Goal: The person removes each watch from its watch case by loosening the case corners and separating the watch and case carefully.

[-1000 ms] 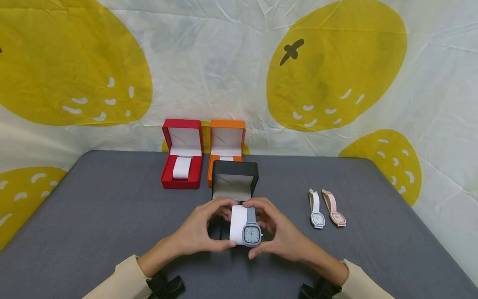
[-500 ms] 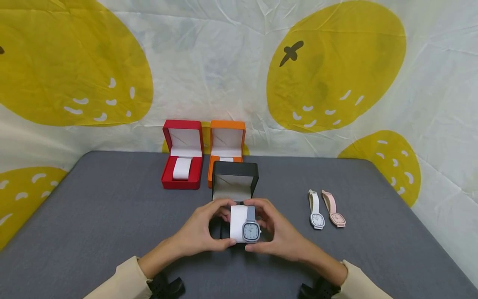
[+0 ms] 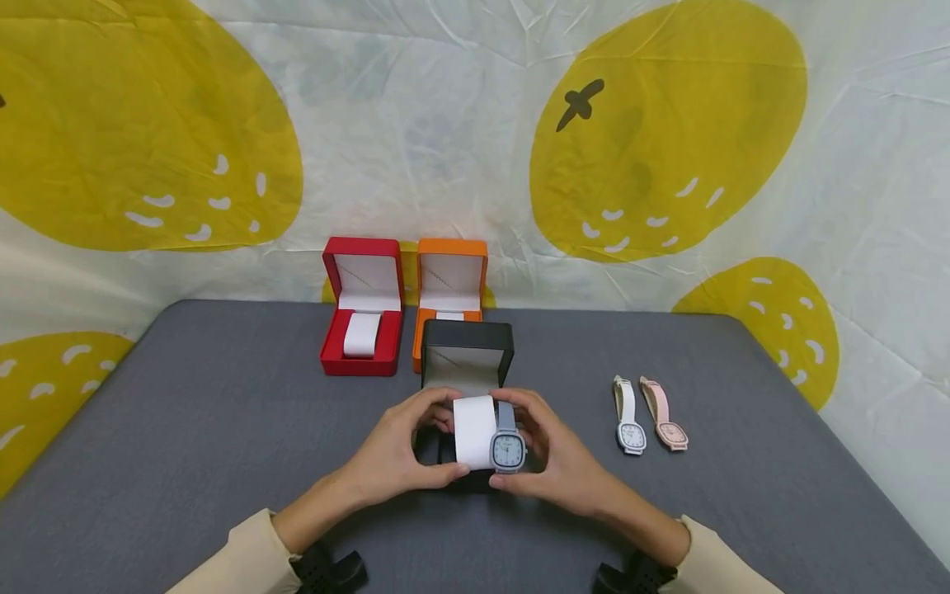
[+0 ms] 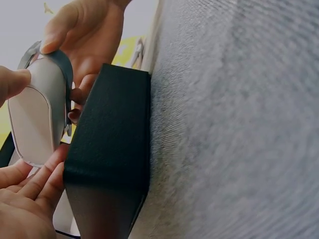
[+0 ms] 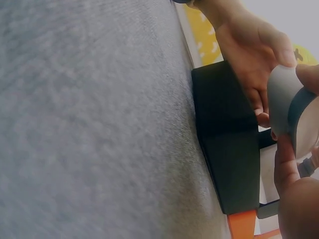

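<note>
A white watch cushion (image 3: 473, 433) is held up over the open black watch box (image 3: 467, 335) in the head view. My left hand (image 3: 397, 450) grips the cushion's left end between thumb and fingers. Around its right end loops the strap of a blue-grey watch (image 3: 508, 450), its square dial towards me. My right hand (image 3: 557, 454) pinches that watch, thumb at the lower edge and fingers at the top of the strap. The left wrist view shows the cushion (image 4: 35, 114) clear above the black box (image 4: 107, 134), with the grey strap (image 4: 64, 69) passing around it.
Behind the black box stand an open red watch box (image 3: 361, 365) with a white cushion and an open orange one (image 3: 451, 244), partly hidden. A white watch (image 3: 627, 417) and a pink watch (image 3: 664, 415) lie to the right on the grey table (image 3: 245, 429).
Both hands have raised the cushion and watch slightly higher. The watch now sits a little further to the right on the cushion. The boxes and other watches have not moved.
</note>
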The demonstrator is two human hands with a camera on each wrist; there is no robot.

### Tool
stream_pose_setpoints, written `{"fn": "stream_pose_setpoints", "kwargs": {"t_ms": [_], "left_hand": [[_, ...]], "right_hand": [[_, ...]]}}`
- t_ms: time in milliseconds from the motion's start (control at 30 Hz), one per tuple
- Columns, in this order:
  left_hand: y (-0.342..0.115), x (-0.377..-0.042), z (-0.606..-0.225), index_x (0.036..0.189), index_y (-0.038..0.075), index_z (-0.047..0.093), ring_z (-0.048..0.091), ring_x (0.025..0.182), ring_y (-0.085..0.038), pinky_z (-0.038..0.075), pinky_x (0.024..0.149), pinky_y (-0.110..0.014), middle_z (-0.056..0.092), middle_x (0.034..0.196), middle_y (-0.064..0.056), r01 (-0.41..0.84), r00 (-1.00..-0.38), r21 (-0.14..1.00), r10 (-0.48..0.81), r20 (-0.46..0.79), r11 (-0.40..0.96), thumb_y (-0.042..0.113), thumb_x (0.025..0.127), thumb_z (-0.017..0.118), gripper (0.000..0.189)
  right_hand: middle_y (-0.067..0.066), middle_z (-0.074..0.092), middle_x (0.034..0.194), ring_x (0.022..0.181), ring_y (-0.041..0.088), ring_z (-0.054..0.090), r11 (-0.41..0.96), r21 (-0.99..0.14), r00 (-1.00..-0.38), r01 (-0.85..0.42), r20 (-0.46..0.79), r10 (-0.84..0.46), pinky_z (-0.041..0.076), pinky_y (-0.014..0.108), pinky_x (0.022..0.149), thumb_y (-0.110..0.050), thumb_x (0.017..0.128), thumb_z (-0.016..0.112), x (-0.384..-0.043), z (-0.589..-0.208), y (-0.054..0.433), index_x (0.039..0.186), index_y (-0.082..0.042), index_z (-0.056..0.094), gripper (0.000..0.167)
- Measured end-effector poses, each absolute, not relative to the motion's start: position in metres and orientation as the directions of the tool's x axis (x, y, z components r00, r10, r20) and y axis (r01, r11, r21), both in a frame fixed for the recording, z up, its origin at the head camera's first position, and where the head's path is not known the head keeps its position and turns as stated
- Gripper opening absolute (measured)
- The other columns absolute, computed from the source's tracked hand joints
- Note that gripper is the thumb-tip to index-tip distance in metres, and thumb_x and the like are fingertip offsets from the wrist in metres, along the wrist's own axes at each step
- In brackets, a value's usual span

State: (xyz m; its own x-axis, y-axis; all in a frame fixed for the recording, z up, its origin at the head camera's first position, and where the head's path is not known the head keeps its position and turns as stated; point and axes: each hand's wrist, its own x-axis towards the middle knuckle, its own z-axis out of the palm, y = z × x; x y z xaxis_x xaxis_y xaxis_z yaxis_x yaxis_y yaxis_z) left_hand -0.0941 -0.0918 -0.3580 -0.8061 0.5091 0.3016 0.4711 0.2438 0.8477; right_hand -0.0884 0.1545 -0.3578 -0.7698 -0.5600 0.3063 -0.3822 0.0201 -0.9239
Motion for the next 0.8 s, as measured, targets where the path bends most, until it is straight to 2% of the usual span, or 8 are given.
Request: {"fn": "stream_pose_setpoints", "kwargs": {"t_ms": [300, 433, 600, 800], "left_hand": [[-0.096, -0.097, -0.356, 0.135, 0.007, 0.045, 0.056, 0.103, -0.015, 0.046, 0.095, -0.038, 0.057, 0.116, -0.001, 0.435, -0.820, 0.869, 0.503, 0.273, 0.236, 0.021, 0.076, 0.082, 0.071], [-0.098, -0.099, -0.355, 0.136, 0.009, 0.045, 0.056, 0.103, -0.015, 0.045, 0.095, -0.040, 0.057, 0.117, -0.001, 0.410, -0.831, 0.877, 0.498, 0.247, 0.249, 0.023, 0.076, 0.082, 0.072], [-0.100, -0.101, -0.356, 0.135, 0.010, 0.046, 0.056, 0.103, -0.015, 0.045, 0.096, -0.041, 0.057, 0.117, -0.001, 0.389, -0.846, 0.880, 0.483, 0.225, 0.271, 0.024, 0.076, 0.082, 0.071], [-0.102, -0.103, -0.358, 0.135, 0.011, 0.046, 0.055, 0.104, -0.014, 0.046, 0.095, -0.039, 0.056, 0.116, 0.002, 0.405, -0.843, 0.862, 0.488, 0.224, 0.304, 0.027, 0.076, 0.082, 0.071]], "right_hand": [[0.018, 0.032, 0.138, 0.118, 0.039, 0.042, -0.022, -0.925, -0.749, -0.380, 0.322, -0.580, 0.042, 0.027, 0.098, 0.003, 0.075, 0.079, -0.091, -0.356, 0.156, 0.144, -0.003, 0.031, 0.084], [0.017, 0.030, 0.140, 0.119, 0.039, 0.041, -0.017, -0.923, -0.740, -0.384, 0.318, -0.593, 0.042, 0.027, 0.097, 0.003, 0.075, 0.079, -0.092, -0.356, 0.160, 0.144, -0.003, 0.031, 0.084], [0.018, 0.029, 0.143, 0.120, 0.040, 0.040, 0.023, -0.930, -0.766, -0.366, 0.286, -0.576, 0.041, 0.025, 0.098, 0.002, 0.074, 0.080, -0.094, -0.355, 0.168, 0.144, -0.006, 0.032, 0.086], [0.027, 0.027, 0.140, 0.119, 0.044, 0.043, 0.004, -0.922, -0.758, -0.388, 0.316, -0.571, 0.039, 0.027, 0.101, 0.005, 0.073, 0.080, -0.101, -0.358, 0.178, 0.143, -0.002, 0.032, 0.085]]}}
